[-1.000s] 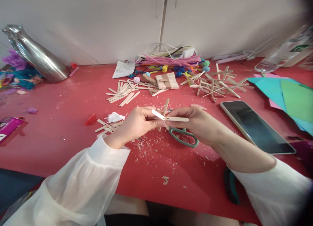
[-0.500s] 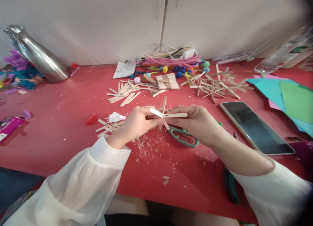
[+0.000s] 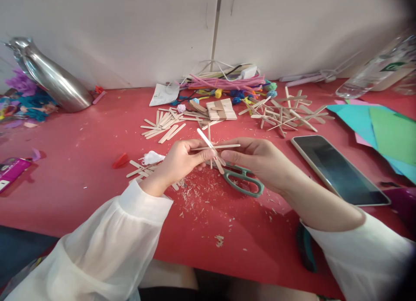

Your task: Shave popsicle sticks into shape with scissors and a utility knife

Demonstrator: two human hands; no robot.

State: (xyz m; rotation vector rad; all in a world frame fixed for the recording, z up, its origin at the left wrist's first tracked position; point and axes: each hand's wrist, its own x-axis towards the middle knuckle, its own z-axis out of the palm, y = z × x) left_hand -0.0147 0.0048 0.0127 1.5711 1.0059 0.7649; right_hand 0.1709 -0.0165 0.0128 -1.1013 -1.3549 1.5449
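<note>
Pale wooden, round-ended craft sticks (image 3: 205, 138), crossed above the red worktop (image 3: 260, 247), have just tilted steeper, probably presenting another side; the left hand (image 3: 182, 163) clamps its grip on them, the right hand (image 3: 261, 162) I cannot tell.

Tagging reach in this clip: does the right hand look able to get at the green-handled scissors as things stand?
Probably yes: one loop of the scissors lies uncovered near the right hand, though that hand is busy at the crossed sticks.
</note>
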